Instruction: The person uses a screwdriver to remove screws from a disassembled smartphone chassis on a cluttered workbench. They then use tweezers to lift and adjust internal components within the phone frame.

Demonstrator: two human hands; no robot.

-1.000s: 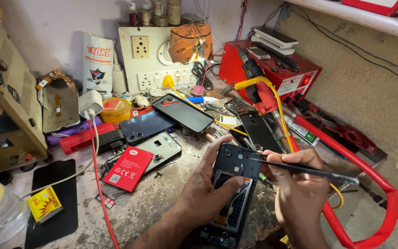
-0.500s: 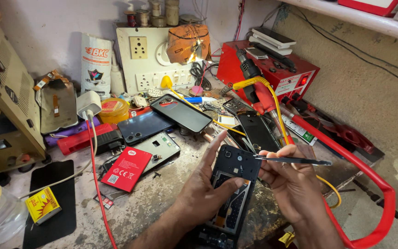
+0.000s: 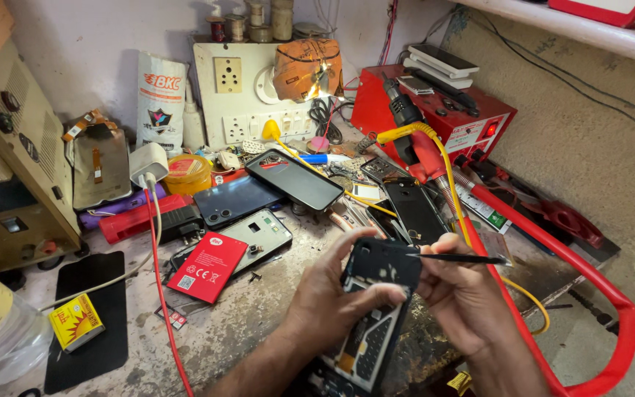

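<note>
Holding an opened phone low over the near edge of the cluttered worktop, the left hand has its grip closed around the phone's left side, thumb laid across the exposed black inner frame. The right hand has its grip pinched shut on thin black tweezers, which lie level with their tip touching the phone's top edge. Farther back on the worktop lie a red battery, a silver phone back partly beneath it, and a thick red cable looping past the right hand.
</note>
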